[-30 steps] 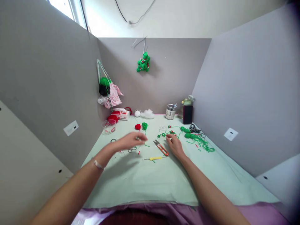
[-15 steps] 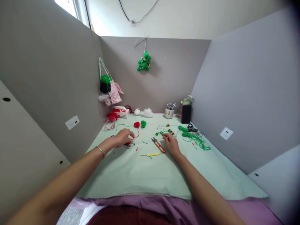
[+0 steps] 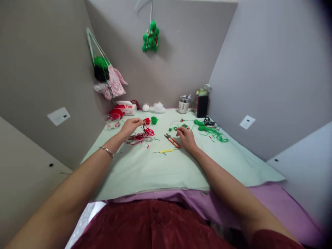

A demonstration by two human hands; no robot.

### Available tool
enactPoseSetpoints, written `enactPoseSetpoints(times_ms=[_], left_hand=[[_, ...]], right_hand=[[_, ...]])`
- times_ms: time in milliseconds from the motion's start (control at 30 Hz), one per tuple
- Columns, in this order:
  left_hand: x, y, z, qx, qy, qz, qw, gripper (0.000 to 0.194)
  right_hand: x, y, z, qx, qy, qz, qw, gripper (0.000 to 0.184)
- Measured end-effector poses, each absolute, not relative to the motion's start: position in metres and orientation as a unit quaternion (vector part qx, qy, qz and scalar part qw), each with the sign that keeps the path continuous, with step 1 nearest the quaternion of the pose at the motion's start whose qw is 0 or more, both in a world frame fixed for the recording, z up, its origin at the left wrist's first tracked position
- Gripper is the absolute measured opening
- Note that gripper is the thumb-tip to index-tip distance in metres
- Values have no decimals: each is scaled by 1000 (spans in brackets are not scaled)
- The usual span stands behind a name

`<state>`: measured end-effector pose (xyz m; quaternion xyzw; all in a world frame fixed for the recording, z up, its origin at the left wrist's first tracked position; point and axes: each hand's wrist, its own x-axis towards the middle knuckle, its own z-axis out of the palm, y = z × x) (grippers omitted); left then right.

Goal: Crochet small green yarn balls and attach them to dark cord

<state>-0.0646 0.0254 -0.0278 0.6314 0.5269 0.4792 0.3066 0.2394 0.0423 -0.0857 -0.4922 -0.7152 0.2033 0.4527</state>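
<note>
My left hand [image 3: 132, 126] pinches the upper strands of a loose tangle of red and dark yarn [image 3: 148, 132], which hangs and trails onto the table. Just behind it sit a small red yarn ball [image 3: 147, 121] and a green yarn bunch [image 3: 154, 120]. My right hand [image 3: 186, 137] rests at the right with its fingers drawn together, beside small green crocheted pieces [image 3: 171, 129]. What its fingertips hold, if anything, is hidden. Between the hands lie orange-handled thread snips [image 3: 172, 141], blades apart, and a yellow-handled crochet hook [image 3: 166, 151].
Green yarn [image 3: 216, 133] and black scissors [image 3: 207, 120] lie at the right. Along the back stand a tissue box [image 3: 127, 109], white stuffing [image 3: 158, 107], a pen tin [image 3: 183, 104] and a black box [image 3: 202, 107]. A clear bowl [image 3: 112, 121] is at left; grey panels surround the table.
My left hand has lifted the red and dark yarn up off the table, spreading the tangle out. The right hand stays beside the snips. The view has tilted downward.
</note>
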Motion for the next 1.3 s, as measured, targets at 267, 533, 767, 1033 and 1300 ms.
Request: enactPoseSetpoints(times_ms=[267, 533, 767, 1033, 1300], left_hand=[[-61, 24, -65, 569, 539, 542, 303, 25], [-63, 14, -76, 485, 598, 551, 322, 25], [-56, 5, -64, 500, 562, 588, 298, 20], [-4, -27, -48, 583, 498, 547, 337, 23], [-15, -31, -67, 578, 502, 539, 351, 21]], right_hand=[[221, 18, -91, -465, -728, 269, 427, 25], [223, 14, -87, -478, -729, 285, 398, 24], [225, 12, -79, -443, -766, 274, 376, 25], [215, 13, -49, -356, -789, 282, 414, 32], [217, 19, -90, -367, -826, 188, 384, 20]])
